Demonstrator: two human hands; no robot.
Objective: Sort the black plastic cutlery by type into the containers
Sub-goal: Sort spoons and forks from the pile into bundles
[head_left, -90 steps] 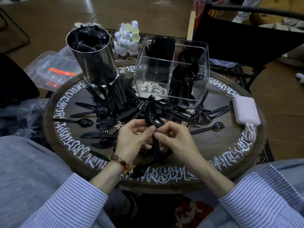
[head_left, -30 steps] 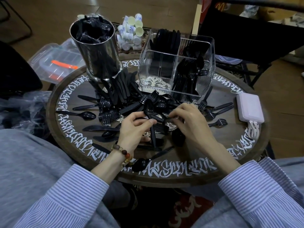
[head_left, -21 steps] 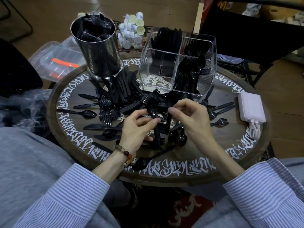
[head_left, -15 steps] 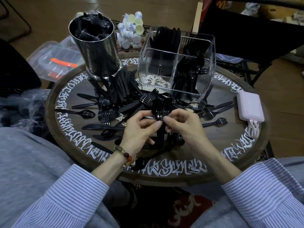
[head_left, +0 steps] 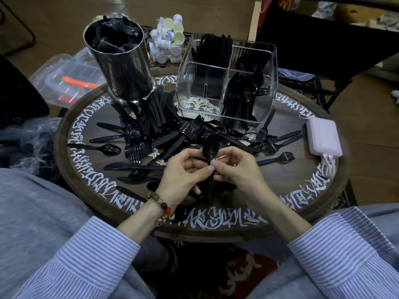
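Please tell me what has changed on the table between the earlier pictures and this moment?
The right hand reached forward into the pile, picked out a spoon and drew it back toward the person. Both hands now pinch the upright spoons together, with the left hand gripping the handles as before. The clear divided container, the steel canister and the loose cutlery on the table stayed in place.

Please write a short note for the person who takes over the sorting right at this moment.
Left hand and right hand: both pinch a small bunch of spoons, bowls up, above the table.
Clear divided container: spoons in the near right part, flat pieces at the back left.
Steel cylinder: holds black items.
Left to do: mixed pile of forks, knives and spoons on the table.
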